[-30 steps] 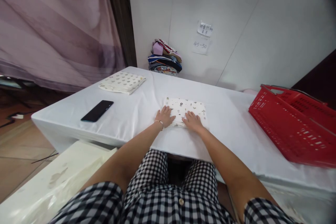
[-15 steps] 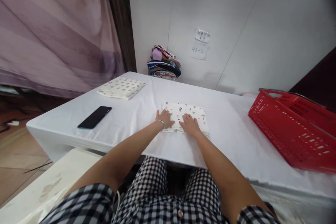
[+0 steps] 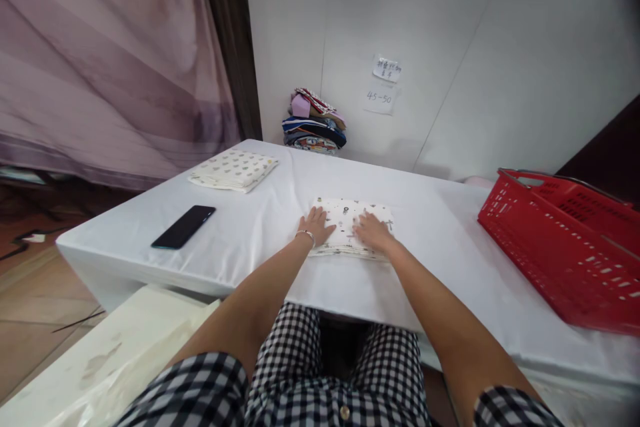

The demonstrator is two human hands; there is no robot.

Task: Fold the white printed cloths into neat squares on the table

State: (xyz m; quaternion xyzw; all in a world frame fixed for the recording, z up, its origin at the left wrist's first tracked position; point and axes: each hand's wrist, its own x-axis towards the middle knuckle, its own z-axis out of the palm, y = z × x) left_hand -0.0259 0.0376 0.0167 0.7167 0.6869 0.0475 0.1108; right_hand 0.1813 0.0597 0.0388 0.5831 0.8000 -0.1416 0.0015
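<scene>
A folded white cloth [image 3: 345, 221] with small dark and grey prints lies flat on the table in front of me, its layered edge towards me. On its left part rests my left hand [image 3: 317, 227], fingers spread; a bracelet circles that wrist. My right hand [image 3: 373, 232] lies on the right part of the same cloth, its fingers stretched out and pointing up and left. Neither hand grips anything. At the table's far left is another folded white cloth [image 3: 235, 170] with a grey and yellow print.
A dark phone [image 3: 184, 227] lies on the left of the white-covered table [image 3: 425, 213]. The red plastic basket [image 3: 560, 253] stands at the right. Behind the table, a stack of folded fabrics [image 3: 314, 123] sits by the wall, near a paper sign [image 3: 380, 97].
My right hand has slid to the right across the folded cloth. My left hand stays on the cloth's left part, nearly unmoved. The view has shifted slightly.
</scene>
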